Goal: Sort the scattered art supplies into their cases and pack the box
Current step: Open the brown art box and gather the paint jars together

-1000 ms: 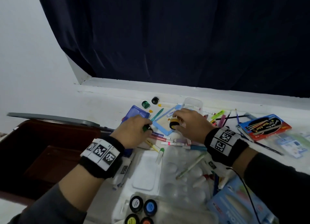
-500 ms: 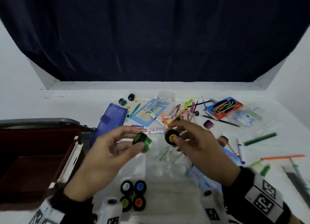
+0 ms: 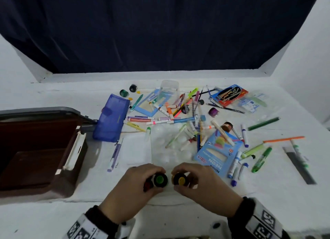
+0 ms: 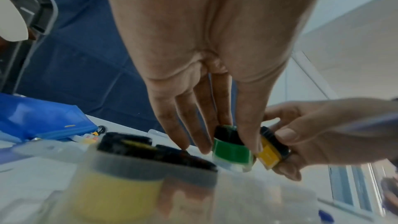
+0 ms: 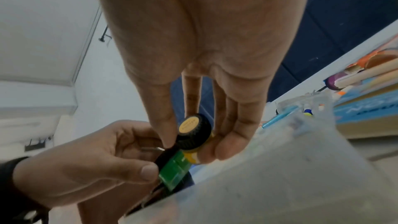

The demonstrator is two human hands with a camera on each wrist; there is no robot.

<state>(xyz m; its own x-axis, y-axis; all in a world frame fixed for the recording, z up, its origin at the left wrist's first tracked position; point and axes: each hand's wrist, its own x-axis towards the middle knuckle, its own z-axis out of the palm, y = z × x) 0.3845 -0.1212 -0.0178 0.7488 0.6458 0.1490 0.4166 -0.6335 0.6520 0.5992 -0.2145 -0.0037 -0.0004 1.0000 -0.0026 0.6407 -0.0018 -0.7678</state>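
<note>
My left hand point(image 3: 142, 180) pinches a green paint pot point(image 3: 160, 180) point(image 4: 231, 151) point(image 5: 173, 168) with a black lid. Beside it my right hand point(image 3: 194, 181) pinches a yellow paint pot point(image 3: 180, 179) point(image 4: 270, 152) point(image 5: 193, 131), also black-lidded. Both pots are low over a clear plastic paint tray point(image 3: 160, 153) point(image 5: 280, 176) at the near edge of the table. A red-lidded pot point(image 3: 147, 185) sits in the tray under my left fingers, and another yellow pot point(image 4: 120, 185) stands close to the left wrist camera. Markers and crayons point(image 3: 160, 120) lie scattered further back.
An open brown box point(image 3: 35, 149) stands at the left. A blue pencil case point(image 3: 111, 119) lies beside it. A blue NEON packet point(image 3: 217, 151), a red pencil pack point(image 3: 229, 94), a clear tub point(image 3: 169, 88), more paint pots point(image 3: 124, 92) point(image 3: 213, 111) point(image 3: 227, 126) and a dark ruler point(image 3: 298, 165) lie around.
Both hands came back from the far pile, each with a pot, and lowered them onto the tray near me. The head view tilted down.
</note>
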